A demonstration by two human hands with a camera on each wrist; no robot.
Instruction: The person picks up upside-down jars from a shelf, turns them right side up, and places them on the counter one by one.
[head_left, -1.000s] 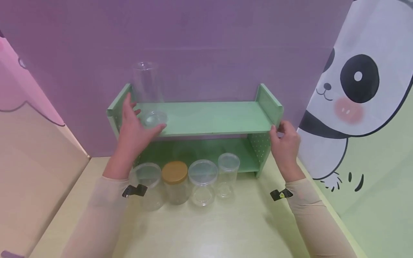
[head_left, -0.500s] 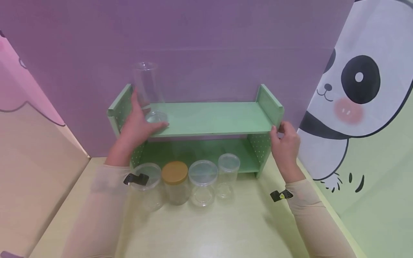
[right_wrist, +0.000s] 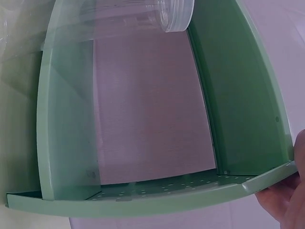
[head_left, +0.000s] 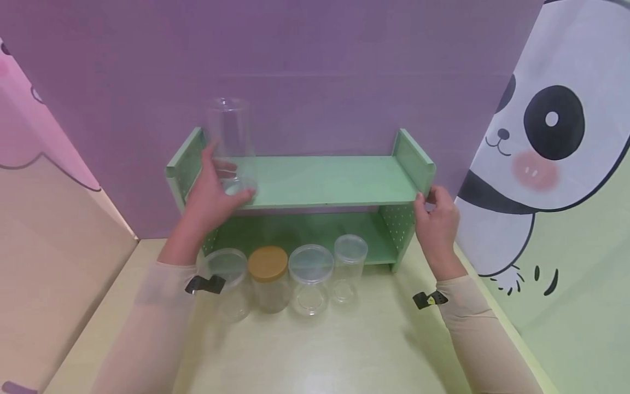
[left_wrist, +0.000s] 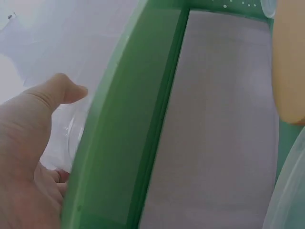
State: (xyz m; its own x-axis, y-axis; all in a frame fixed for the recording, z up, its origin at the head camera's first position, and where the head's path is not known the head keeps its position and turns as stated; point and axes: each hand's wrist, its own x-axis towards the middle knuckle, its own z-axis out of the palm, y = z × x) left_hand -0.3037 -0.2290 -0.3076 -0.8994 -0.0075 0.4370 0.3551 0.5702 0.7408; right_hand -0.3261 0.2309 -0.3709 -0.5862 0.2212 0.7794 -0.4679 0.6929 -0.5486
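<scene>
A green two-tier shelf (head_left: 315, 178) stands on the table against the purple wall. On its upper board, at the left end, stands a tall clear jar (head_left: 232, 128). My left hand (head_left: 209, 197) is around the jar's lower part, thumb in front and fingers behind, seen partly through the clear wall. In the left wrist view the thumb (left_wrist: 59, 90) shows beyond the green board edge, with part of the jar (left_wrist: 66, 136) behind it. My right hand (head_left: 438, 230) pinches the front edge of the shelf's right side panel (head_left: 415, 161). Its fingers (right_wrist: 279, 202) are partly hidden there.
Several jars stand in a row before the shelf: a wide clear-lidded jar (head_left: 226, 290), an orange-lidded jar (head_left: 268, 265), another clear-lidded jar (head_left: 311, 265) and a narrower one (head_left: 350, 251). The pale table (head_left: 315, 355) extends in front. Walls rise on both sides.
My left hand has moved in from the left and its fingers have come round the tall jar. The jar has shifted slightly right. My right hand stays on the side panel.
</scene>
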